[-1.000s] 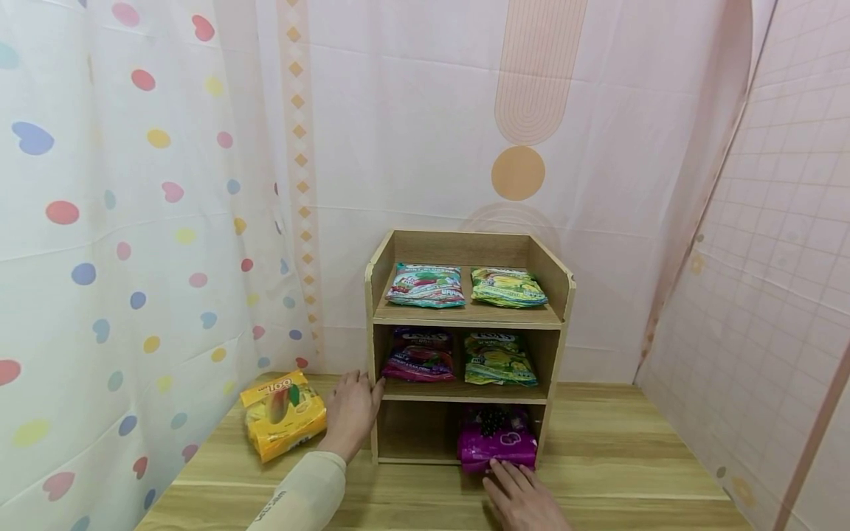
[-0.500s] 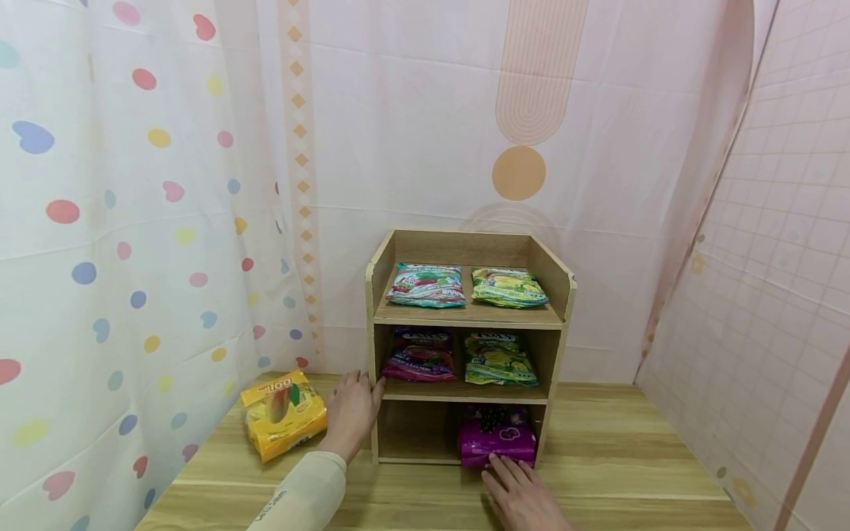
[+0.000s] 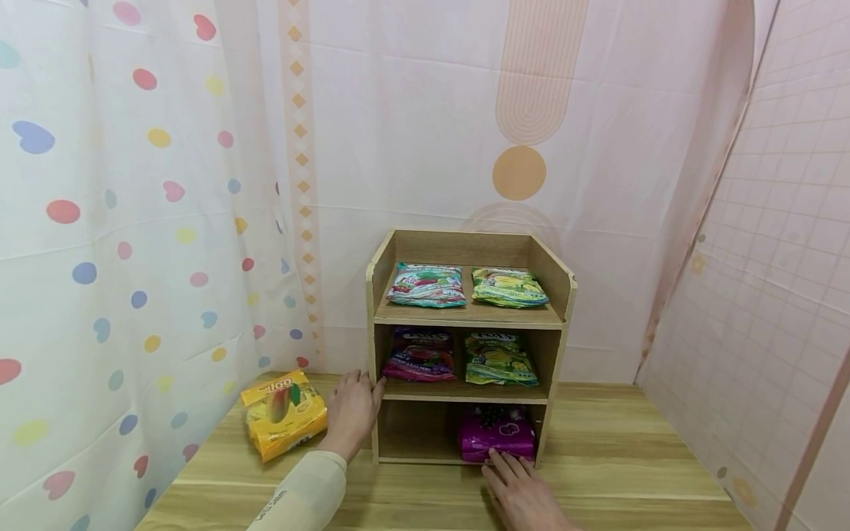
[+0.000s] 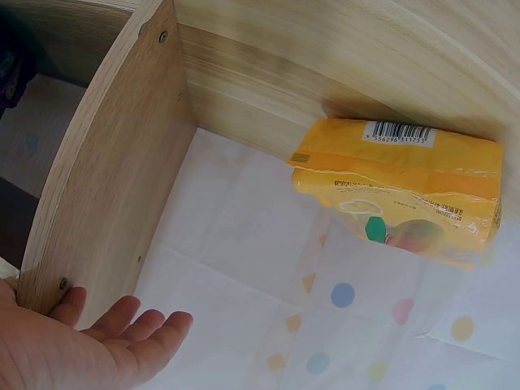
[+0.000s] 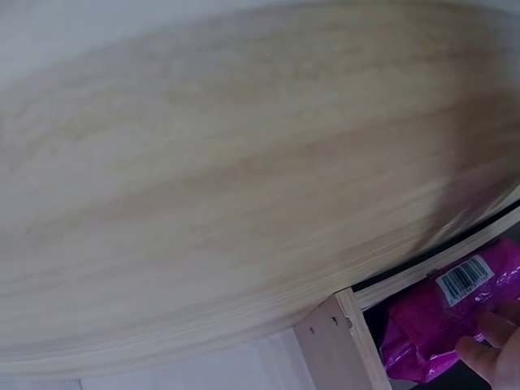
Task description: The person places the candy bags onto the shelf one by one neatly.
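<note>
A purple candy bag with a grape picture lies in the right half of the bottom shelf compartment. My right hand touches its front with extended fingers; in the right wrist view the fingertips meet the bag beside its barcode. My left hand rests against the left side of the small wooden shelf, and in the left wrist view its fingers lie along the side panel's edge. Left of that hand, a yellow candy bag with a mango picture lies on the table.
On the top shelf lie a teal candy bag and a yellow-green one. The middle shelf holds a dark red-purple bag and a green-yellow bag. A wood-grain table carries the shelf, with patterned curtains around it.
The purple candy bag has slid deeper into the bottom compartment, with my right hand following forward against it. My left hand has stayed at the shelf's side.
</note>
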Demonstrator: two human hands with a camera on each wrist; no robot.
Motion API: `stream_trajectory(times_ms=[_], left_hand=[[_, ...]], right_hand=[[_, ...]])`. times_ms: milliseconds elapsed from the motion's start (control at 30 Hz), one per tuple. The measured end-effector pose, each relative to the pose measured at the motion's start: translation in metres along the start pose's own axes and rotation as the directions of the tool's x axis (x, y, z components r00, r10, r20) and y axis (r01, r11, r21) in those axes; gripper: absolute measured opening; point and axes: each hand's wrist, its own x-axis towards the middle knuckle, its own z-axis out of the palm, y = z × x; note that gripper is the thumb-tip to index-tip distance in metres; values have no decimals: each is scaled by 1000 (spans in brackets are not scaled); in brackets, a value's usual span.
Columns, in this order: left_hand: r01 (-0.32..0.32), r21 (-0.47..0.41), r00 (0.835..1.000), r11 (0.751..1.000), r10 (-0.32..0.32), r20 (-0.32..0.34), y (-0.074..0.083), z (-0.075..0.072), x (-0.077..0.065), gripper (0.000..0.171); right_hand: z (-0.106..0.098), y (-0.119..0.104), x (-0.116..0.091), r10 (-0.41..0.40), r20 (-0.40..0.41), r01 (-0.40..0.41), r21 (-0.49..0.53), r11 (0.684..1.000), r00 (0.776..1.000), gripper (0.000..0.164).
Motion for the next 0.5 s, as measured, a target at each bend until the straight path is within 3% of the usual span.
stream_trajectory(times_ms=[267, 500], left_hand=[[3, 1, 1000, 1000, -3, 7, 0, 1, 1, 47], [13, -8, 1000, 1000, -13, 16, -1, 1, 1, 48]], right_hand=[[1, 1, 3, 33, 29, -33, 3, 999, 999, 49], [-4, 2, 8, 76, 125, -81, 42, 996, 989, 54]])
